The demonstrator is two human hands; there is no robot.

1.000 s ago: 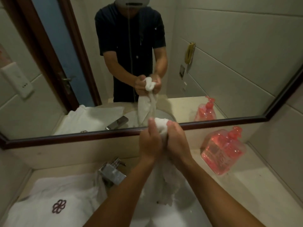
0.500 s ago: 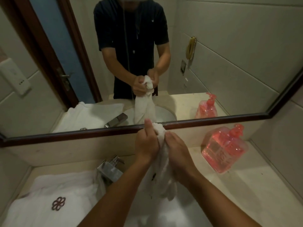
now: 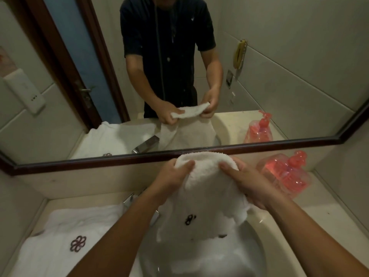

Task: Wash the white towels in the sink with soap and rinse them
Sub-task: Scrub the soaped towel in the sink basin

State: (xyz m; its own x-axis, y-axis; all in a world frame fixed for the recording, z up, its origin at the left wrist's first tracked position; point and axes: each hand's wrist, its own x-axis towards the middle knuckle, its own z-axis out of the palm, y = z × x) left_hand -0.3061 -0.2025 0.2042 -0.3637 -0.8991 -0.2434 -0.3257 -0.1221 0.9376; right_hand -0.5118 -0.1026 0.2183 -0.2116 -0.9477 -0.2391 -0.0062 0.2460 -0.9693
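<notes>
Here both hands [image 3: 173, 176] grip towel [image 3: 205, 188] above sink [image 3: 259, 242].

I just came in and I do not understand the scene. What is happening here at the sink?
A person stands at a bathroom sink and holds a white towel above the basin. The left hand and the right hand each grip its top edge, so it hangs spread out between them. Another white towel lies on the counter to the left, and a pink soap bottle stands to the right. The mirror reflects the person.
</notes>
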